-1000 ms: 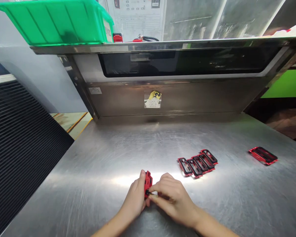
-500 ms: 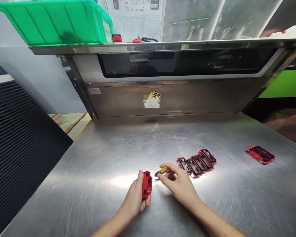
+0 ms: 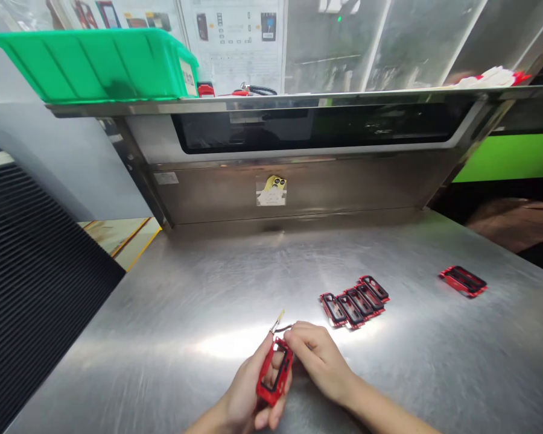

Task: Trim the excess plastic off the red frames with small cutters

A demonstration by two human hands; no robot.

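My left hand (image 3: 248, 395) grips a red and black frame part (image 3: 275, 371) and holds it tilted above the steel table (image 3: 172, 313). My right hand (image 3: 315, 357) pinches a small yellow-tipped tool (image 3: 278, 322) whose tip sticks up just above the part's top edge. The right fingers touch the part's upper right corner. A row of several like red frame parts (image 3: 353, 298) lies flat on the table to the right of my hands.
One more red part (image 3: 462, 281) lies alone at the far right. A steel cabinet with a dark window (image 3: 317, 129) closes the back, with a green bin (image 3: 90, 60) on the shelf above. A black ribbed panel (image 3: 31, 265) borders the left.
My left hand has turned the red part from edge-on to showing its open face. My right hand, which had drawn away with the tool, has come back to the part's top.
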